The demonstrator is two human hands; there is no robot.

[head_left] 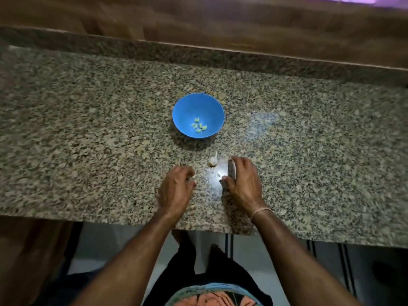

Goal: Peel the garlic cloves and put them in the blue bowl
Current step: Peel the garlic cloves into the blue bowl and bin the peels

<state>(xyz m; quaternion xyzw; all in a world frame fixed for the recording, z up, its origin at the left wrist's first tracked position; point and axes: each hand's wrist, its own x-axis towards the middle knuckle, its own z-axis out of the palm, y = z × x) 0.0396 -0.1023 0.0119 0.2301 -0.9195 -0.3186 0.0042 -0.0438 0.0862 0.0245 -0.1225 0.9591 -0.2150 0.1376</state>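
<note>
The blue bowl (187,106) stands on the granite counter (88,129) and holds several peeled garlic cloves (198,127). Nearer to me, a partial garlic bulb (213,161) in its papery skin lies on the counter between my hands. Small white bits of peel (218,174) lie just in front of it. My left hand (176,186) rests on the counter left of the bulb with its fingers curled under; anything in it is hidden. My right hand (242,180) stands on its edge to the right of the bulb, fingers fairly straight and blurred.
The counter's front edge (132,221) runs just below my wrists. A raised granite ledge (198,56) and a wooden wall bound the far side. Bare granite stretches to both sides of the bowl.
</note>
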